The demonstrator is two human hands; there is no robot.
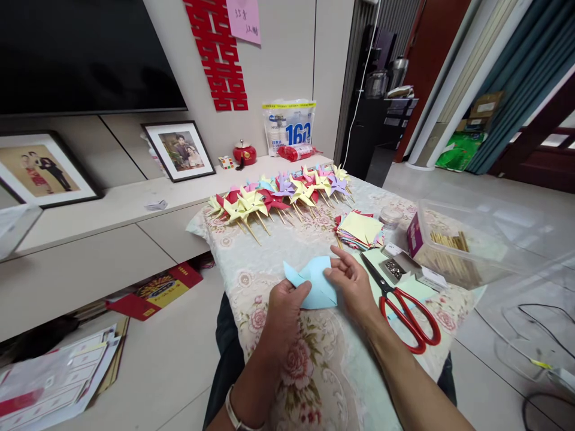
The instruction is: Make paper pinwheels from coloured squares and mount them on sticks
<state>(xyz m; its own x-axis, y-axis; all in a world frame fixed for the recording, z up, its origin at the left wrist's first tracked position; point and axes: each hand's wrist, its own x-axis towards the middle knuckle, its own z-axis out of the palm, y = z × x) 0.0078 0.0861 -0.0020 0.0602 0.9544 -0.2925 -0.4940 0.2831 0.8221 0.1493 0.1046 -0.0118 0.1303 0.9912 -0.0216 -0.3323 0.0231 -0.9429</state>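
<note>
Hands, two: left hand and right hand, fingers pinching one light-blue folded paper square above the floral-clothed tabletop; one pair of red-handled scissors just beside the right hand.

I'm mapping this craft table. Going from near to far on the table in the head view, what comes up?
Left hand and right hand on the blue paper → stack of coloured paper squares → row of pinwheels.

Light blue paper, partly folded, above floral cloth
</note>
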